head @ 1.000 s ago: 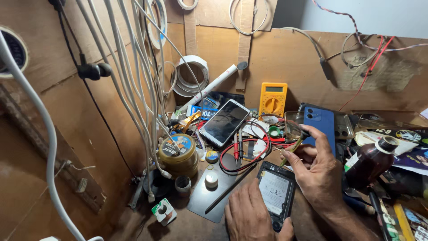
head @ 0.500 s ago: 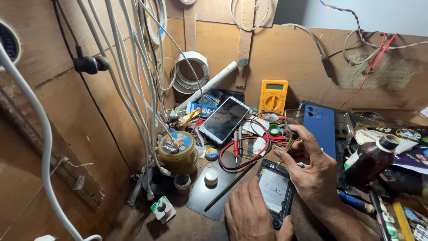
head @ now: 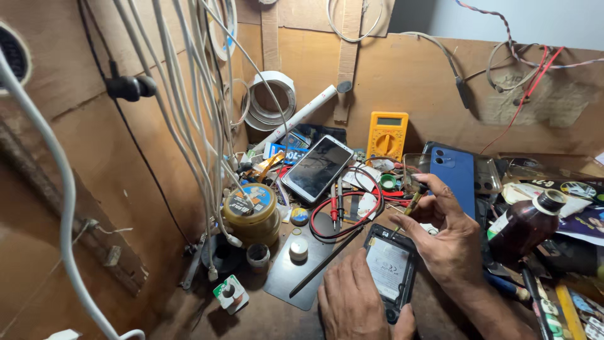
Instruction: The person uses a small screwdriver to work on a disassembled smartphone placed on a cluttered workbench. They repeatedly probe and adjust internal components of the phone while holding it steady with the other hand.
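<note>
A: Where is the opened phone (head: 390, 272)?

B: It lies back-up on the surface, low and right of centre, its cover off and the pale battery showing. The left hand (head: 352, 302) presses flat on its lower left edge, fingers closed down on the frame to steady it. The right hand (head: 443, 236) hovers just above its upper right corner, fingers pinched narrow around a small slim tool (head: 412, 203); what kind of tool, I cannot tell.

A: What sits around the opened phone?

B: Touching its top left corner, a thin dark rod (head: 327, 264) slants across a grey mat (head: 296, 277). Above the opened phone, red and black test leads (head: 343, 211) loop, and beyond them a second phone (head: 318, 168) rests screen-up. A yellow meter (head: 386, 135) stands farther back. A blue phone (head: 453, 173) lies up and to the right, a brown bottle (head: 525, 226) to the right. A round tin (head: 250, 211) stands to its left, near hanging white cables (head: 195, 119).

A: What could go wrong?

B: I'd judge the pinched tool could slip and gouge the battery if the left hand eases off. The bottle stands near the right wrist; a careless elbow may tip it. Small screws could vanish in this clutter.
</note>
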